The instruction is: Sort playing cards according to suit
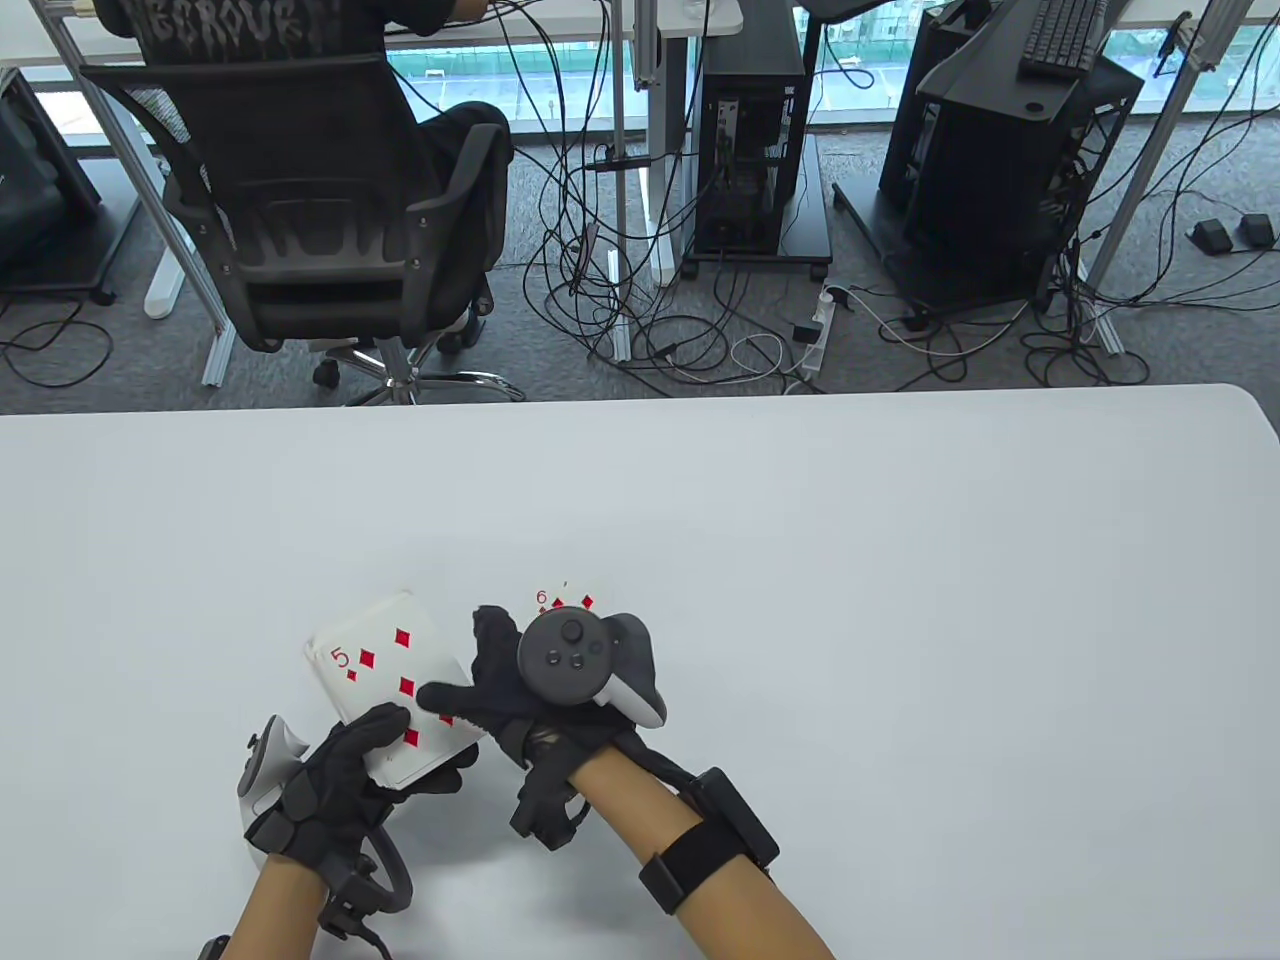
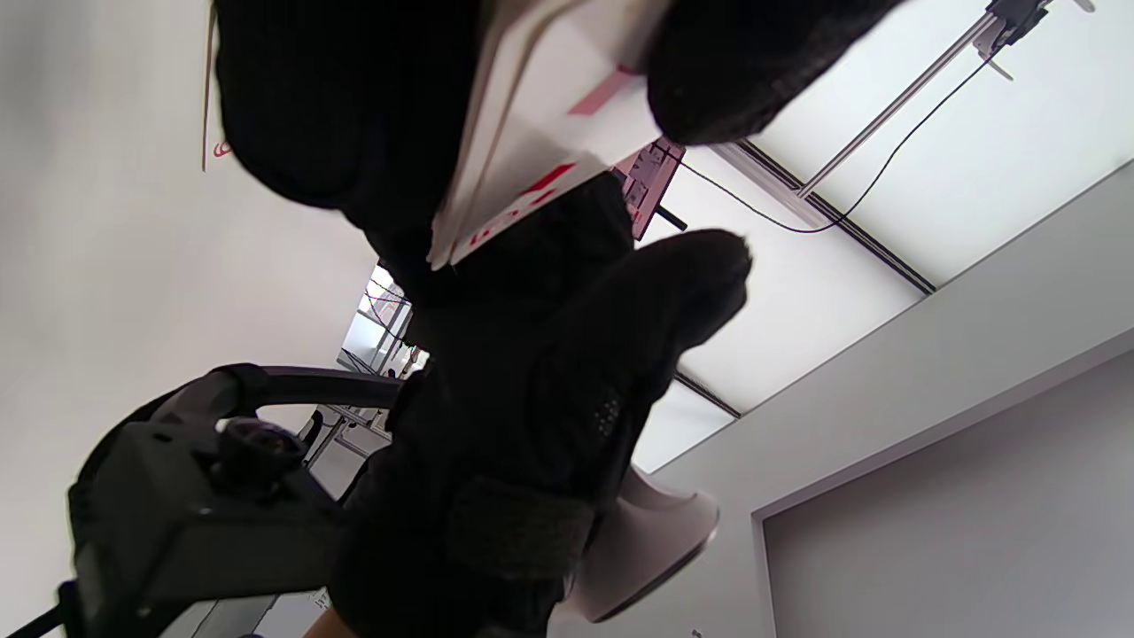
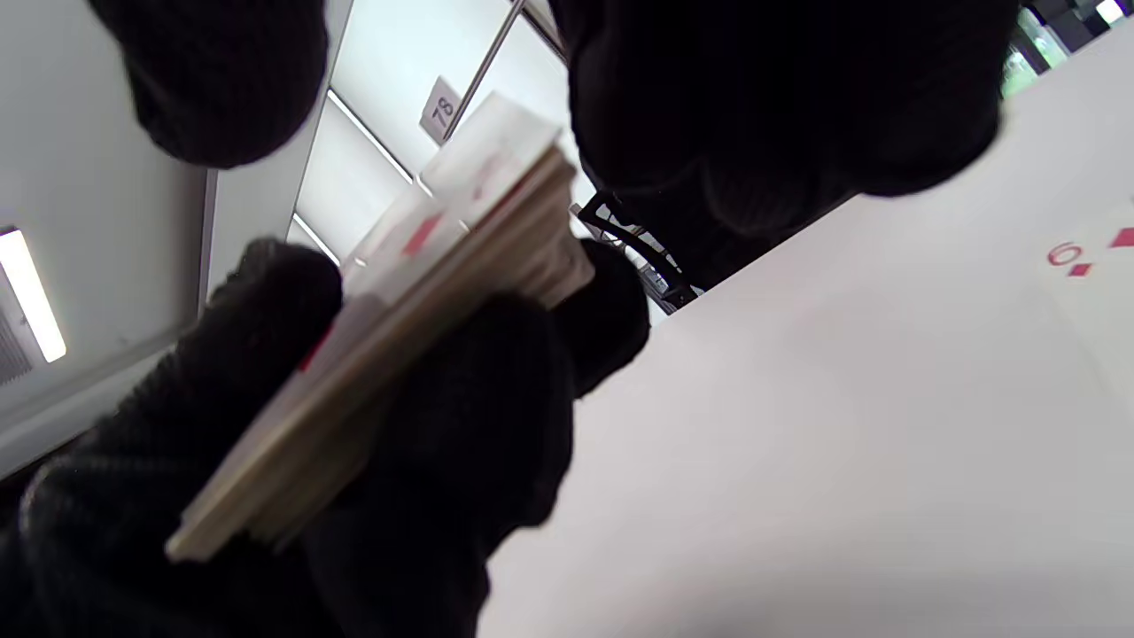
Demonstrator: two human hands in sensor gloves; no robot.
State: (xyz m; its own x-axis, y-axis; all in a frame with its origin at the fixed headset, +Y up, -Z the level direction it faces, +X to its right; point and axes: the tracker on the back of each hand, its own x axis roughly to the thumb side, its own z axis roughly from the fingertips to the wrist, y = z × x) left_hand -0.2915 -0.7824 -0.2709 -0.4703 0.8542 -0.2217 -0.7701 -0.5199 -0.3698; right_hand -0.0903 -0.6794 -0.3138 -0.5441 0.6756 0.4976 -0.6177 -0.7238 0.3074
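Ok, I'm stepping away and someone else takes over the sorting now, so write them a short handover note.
Left hand: holds the deck face up, 5 of diamonds on top.
Right hand: thumb on that 5, nothing pinched yet.
Done: a 6 of diamonds lies face up on the table, beyond the right hand.
Left: nearly the whole deck. The 5 probably goes with the 6.

One camera above, two at the wrists

The table view looks down on the tabletop (image 1: 800, 520) from above both grips; each wrist view peers upward, very close beneath its grip, both sharing the card deck (image 3: 390, 354).
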